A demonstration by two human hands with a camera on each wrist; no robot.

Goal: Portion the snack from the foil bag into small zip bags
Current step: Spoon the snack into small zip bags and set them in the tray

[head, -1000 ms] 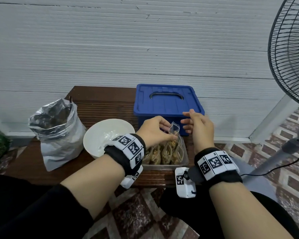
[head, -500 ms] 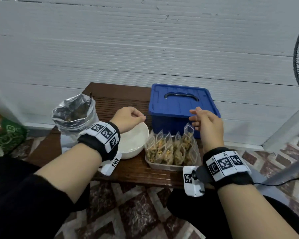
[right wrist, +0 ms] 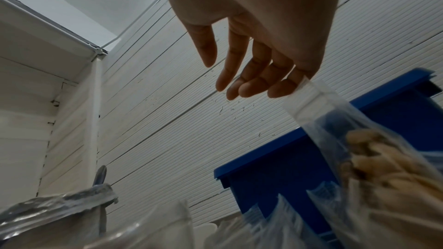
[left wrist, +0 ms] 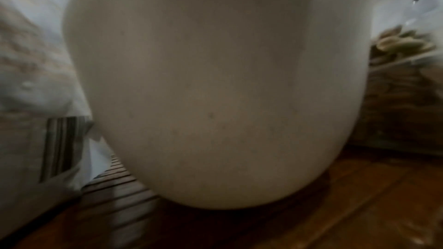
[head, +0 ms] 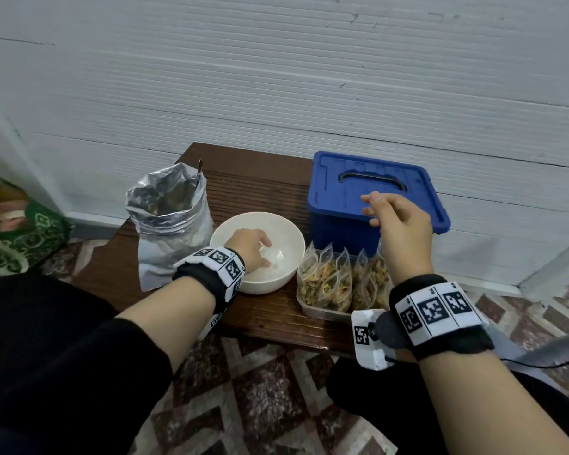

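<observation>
Head view | left hand [head: 248,249] pinching empty bags [head: 271,254] in bowl [head: 286,231] | tray [head: 322,311]: filled bags [head: 326,280] | right hand [head: 403,231] relaxed, empty

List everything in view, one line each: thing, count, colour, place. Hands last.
foil bag: one, silver, open, table's left
bowl: one, white, table's middle
empty zip bags: count unclear, clear, inside bowl
tray: one, clear, right of bowl
filled zip bags: several, clear, standing in tray
box: one, blue, lidded, behind tray
table: one, dark wood
green bag: one, floor, far left
left hand: in bowl, on empty bags
right hand: above tray, fingers relaxed, holding nothing
</observation>
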